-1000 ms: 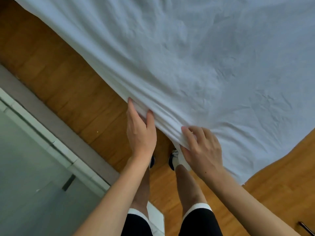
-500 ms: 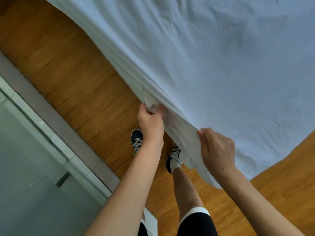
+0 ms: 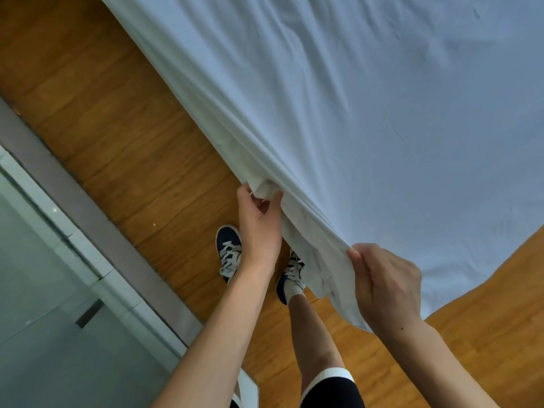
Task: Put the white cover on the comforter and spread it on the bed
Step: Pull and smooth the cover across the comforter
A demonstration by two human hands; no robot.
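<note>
The white cover (image 3: 368, 113) spreads wide over the upper right of the head view, its near edge hanging over the wooden floor. My left hand (image 3: 259, 228) pinches a bunched fold of that edge between thumb and fingers. Further right and lower, my right hand (image 3: 385, 284) grips the same edge, fingers curled round the cloth. The fabric between the two hands sags in folds over my right shoe. The comforter and the bed are hidden under the cover; I cannot tell them apart.
Wooden floor (image 3: 123, 136) runs along the left of the cover. A grey threshold and white door frame (image 3: 97, 260) with glass lie at the lower left. My feet in dark blue sneakers (image 3: 228, 251) stand right beside the cover's edge.
Both hands went from reaching at the edge to gripping it. They moved apart along the edge, the right hand lower and further right. My feet stepped back into view.
</note>
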